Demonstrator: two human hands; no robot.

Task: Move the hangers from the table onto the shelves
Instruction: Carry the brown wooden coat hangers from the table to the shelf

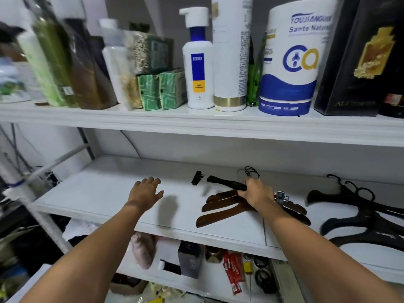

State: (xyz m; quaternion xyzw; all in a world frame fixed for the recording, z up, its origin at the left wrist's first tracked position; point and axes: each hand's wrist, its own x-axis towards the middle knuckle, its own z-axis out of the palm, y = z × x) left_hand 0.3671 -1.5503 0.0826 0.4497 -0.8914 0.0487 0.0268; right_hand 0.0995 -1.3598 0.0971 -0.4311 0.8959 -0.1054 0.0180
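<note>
– Where the right hand [256, 192] sits on the middle shelf [105, 193], what does it have hold of?
– Its fingers are curled tight over the arm of a black hanger [225, 182], which sticks out to the left past the knuckles. The thumb side I cannot make out.
– And the brown wooden hangers [220, 209]?
– They fan out leftward from under the palm and wrist, lying on the shelf board. Whether the fingers also clamp them I cannot tell; the hand covers their middles. The wire hooks [251, 171] bunch just beyond the fingertips, toward the back wall.
– What about the left hand [145, 191]?
– Palm down, fingers spread and relaxed, holding nothing. It hovers over a bare stretch of the same shelf, well apart from the hangers, with its shadow falling to the right.
– Anything else on that board?
– A small black clip piece [197, 177] lies between the two hands, near the black hanger's tip. Further right, a separate pile of black hangers [358, 215] lies flat, apart from the gripping hand.
– Above?
– The upper shelf [196, 125] carries a white pump bottle [197, 68] and a blue-and-white canister [290, 62], among other containers.
</note>
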